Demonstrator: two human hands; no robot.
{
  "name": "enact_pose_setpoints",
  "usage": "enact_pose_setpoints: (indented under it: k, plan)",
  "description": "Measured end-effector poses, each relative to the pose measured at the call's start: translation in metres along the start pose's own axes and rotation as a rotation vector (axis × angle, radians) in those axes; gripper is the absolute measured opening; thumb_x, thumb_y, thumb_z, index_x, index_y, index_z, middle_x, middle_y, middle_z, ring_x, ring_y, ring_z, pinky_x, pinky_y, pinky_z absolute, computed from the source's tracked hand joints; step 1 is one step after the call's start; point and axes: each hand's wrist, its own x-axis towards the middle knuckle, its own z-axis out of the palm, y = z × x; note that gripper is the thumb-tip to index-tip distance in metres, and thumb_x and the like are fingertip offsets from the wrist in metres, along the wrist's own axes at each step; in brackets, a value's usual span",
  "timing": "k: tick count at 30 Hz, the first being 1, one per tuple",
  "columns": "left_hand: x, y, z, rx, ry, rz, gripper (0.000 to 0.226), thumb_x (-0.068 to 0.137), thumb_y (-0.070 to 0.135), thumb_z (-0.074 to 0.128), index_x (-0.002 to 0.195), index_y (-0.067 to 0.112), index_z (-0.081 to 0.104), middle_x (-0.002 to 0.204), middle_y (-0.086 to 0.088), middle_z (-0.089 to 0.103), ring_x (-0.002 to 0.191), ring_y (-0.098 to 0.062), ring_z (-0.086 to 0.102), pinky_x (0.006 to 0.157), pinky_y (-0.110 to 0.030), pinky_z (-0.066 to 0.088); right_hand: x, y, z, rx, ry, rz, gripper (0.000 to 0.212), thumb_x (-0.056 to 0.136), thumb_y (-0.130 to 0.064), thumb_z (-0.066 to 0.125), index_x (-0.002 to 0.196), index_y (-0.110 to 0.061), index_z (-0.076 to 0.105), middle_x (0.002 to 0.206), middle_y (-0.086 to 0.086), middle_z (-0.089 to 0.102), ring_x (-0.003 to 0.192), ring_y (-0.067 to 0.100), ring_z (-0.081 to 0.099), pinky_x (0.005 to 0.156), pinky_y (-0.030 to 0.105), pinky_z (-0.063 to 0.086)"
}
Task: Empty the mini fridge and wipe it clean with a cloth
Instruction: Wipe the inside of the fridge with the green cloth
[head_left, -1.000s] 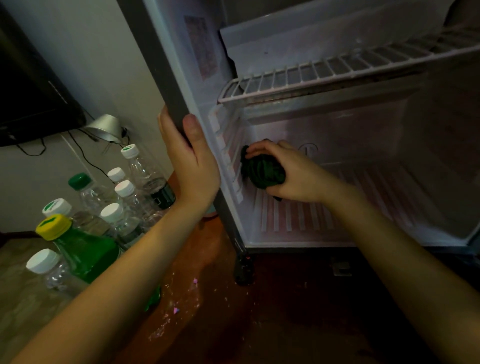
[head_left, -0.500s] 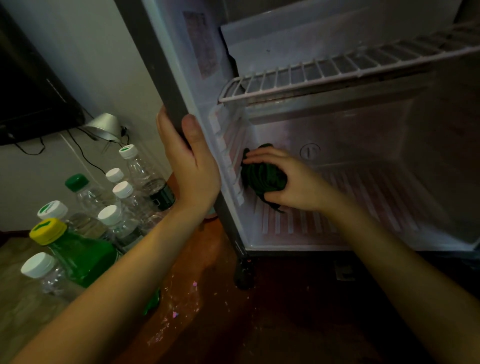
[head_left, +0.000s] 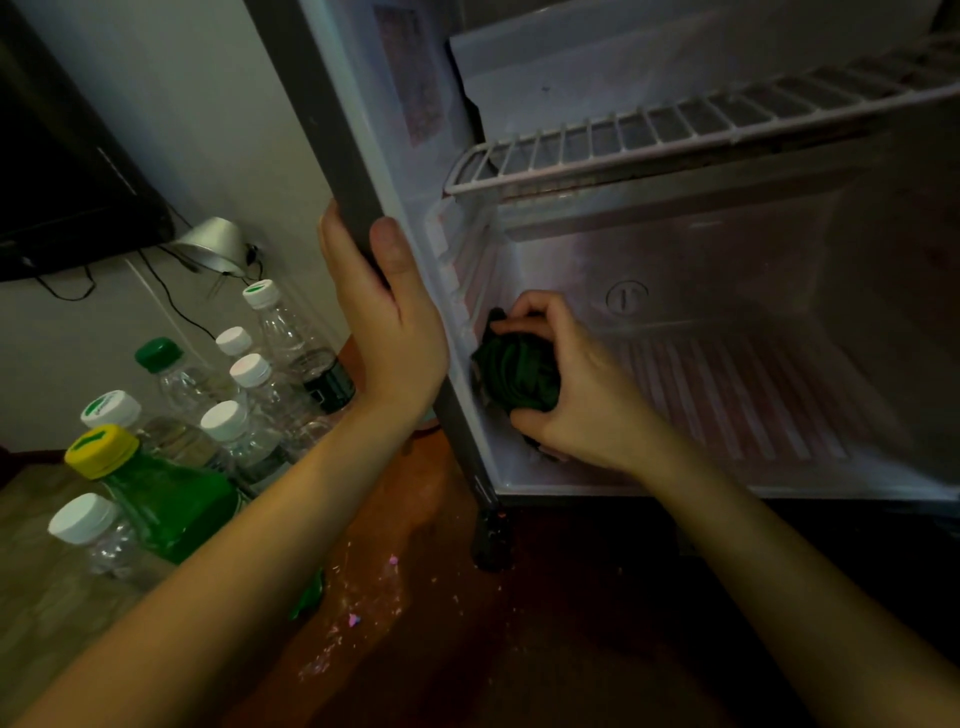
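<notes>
I see the mini fridge (head_left: 727, 260) standing open, its lower compartment holding nothing but my right hand and the cloth. My left hand (head_left: 387, 332) grips the grey front edge of the fridge's left wall, thumb lying up the front face and fingers wrapped round the outer side. My right hand (head_left: 576, 384) is inside, at the lower left corner, fingers curled tightly round a bunched dark green cloth (head_left: 519, 374). The cloth is pressed against the left inner wall just above the ribbed fridge floor (head_left: 737, 400); I cannot tell whether it also touches that floor. The two hands are near each other, with the fridge's wall between them.

Above my right hand, a white wire shelf (head_left: 675, 135) spans the compartment. A round moulded mark (head_left: 626, 297) sits on the back wall, just beside my knuckles.

Outside, to the left of the fridge, a cluster of clear plastic bottles (head_left: 249, 415) with white caps stands upright on a tan surface. Among them is a green bottle with a yellow cap (head_left: 166, 499), and one clear bottle has a green cap (head_left: 158, 354). Behind them a silver lamp shade (head_left: 218, 244) leans by the wall, with black cables (head_left: 171, 301) trailing below a dark screen (head_left: 62, 182). The fridge's black foot (head_left: 488, 540) rests on a reddish-brown floor (head_left: 467, 649), which is speckled with small pale and pink flecks.
</notes>
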Motion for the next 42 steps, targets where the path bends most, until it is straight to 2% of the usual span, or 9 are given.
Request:
enact_pose_setpoints:
  k: [4,10,14,19,21,25,30,34,42]
  plan:
    - [0.000,0.002,0.001,0.018,-0.011,-0.012,0.040,0.098,0.031,0.029,0.125,0.003,0.040,0.111,0.000,0.052,0.103,-0.007,0.052,0.092,-0.026,0.043,0.000,-0.010,0.001,-0.274,0.018,-0.116,0.063,0.062,-0.025,0.071,0.118,-0.024,0.042,0.114,0.003,0.054,0.101,0.019,0.056,0.077,0.033,0.050]
    - [-0.002,0.007,0.001,0.028,-0.008,-0.021,0.047,0.099,0.030,0.029,0.126,-0.006,0.039,0.114,-0.016,0.054,0.105,-0.021,0.055,0.092,-0.037,0.046,-0.009,-0.022,0.008,-0.481,0.059,-0.206,0.052,0.063,-0.023,0.074,0.109,-0.015,0.052,0.105,0.005,0.056,0.091,0.016,0.051,0.061,0.016,0.025]
    - [-0.001,0.007,0.001,0.044,-0.004,-0.020,0.048,0.099,0.030,0.029,0.129,-0.007,0.038,0.118,-0.021,0.054,0.109,-0.029,0.054,0.094,-0.048,0.044,-0.031,-0.029,0.027,-0.337,0.070,-0.170,0.052,0.065,-0.022,0.073,0.109,-0.017,0.046,0.118,0.005,0.056,0.110,0.019,0.053,0.071,0.030,0.050]
    - [-0.001,0.007,0.000,0.054,-0.009,-0.042,0.050,0.098,0.032,0.030,0.129,-0.007,0.039,0.120,-0.021,0.053,0.112,-0.030,0.053,0.096,-0.049,0.042,-0.058,-0.026,0.040,-0.045,0.021,-0.014,0.050,0.069,-0.021,0.073,0.107,-0.031,0.041,0.146,-0.008,0.041,0.125,0.007,0.044,0.088,0.031,0.050]
    - [-0.001,0.007,-0.001,0.049,-0.014,-0.051,0.052,0.098,0.033,0.030,0.131,-0.007,0.038,0.122,-0.021,0.052,0.114,-0.030,0.052,0.098,-0.049,0.042,-0.063,-0.025,0.032,0.215,0.013,0.070,0.050,0.069,-0.012,0.071,0.101,-0.035,0.042,0.138,-0.014,0.049,0.122,0.005,0.049,0.090,0.032,0.051]
    - [0.001,0.006,0.000,0.041,-0.019,-0.058,0.053,0.097,0.033,0.031,0.131,-0.007,0.039,0.123,-0.021,0.053,0.116,-0.030,0.052,0.098,-0.050,0.042,-0.065,-0.027,0.004,0.602,0.232,0.223,0.052,0.074,0.013,0.063,0.099,-0.031,0.049,0.104,-0.007,0.061,0.083,0.003,0.066,0.060,0.022,0.055]
    - [-0.001,0.007,-0.001,-0.001,-0.031,-0.093,0.054,0.096,0.035,0.031,0.132,-0.005,0.036,0.126,-0.021,0.050,0.118,-0.028,0.050,0.101,-0.045,0.041,-0.032,-0.043,0.003,0.386,0.211,0.021,0.079,0.067,-0.007,0.068,0.136,-0.033,0.039,0.134,-0.013,0.050,0.127,0.008,0.046,0.102,0.028,0.043]
    - [0.000,0.007,-0.001,-0.005,-0.031,-0.105,0.052,0.095,0.036,0.031,0.133,0.000,0.035,0.130,-0.021,0.048,0.121,-0.032,0.048,0.103,-0.050,0.039,-0.027,-0.044,0.033,0.091,0.164,-0.075,0.084,0.071,-0.012,0.071,0.145,-0.028,0.036,0.136,-0.021,0.044,0.112,0.004,0.041,0.093,0.010,0.036]
    - [-0.001,0.010,-0.002,-0.041,-0.060,-0.139,0.056,0.096,0.036,0.031,0.136,-0.003,0.033,0.132,-0.021,0.048,0.123,-0.030,0.047,0.104,-0.050,0.038,-0.074,-0.010,0.050,0.138,-0.038,0.190,0.080,0.077,-0.013,0.071,0.144,-0.036,0.035,0.133,-0.016,0.040,0.125,0.010,0.042,0.105,0.028,0.040]
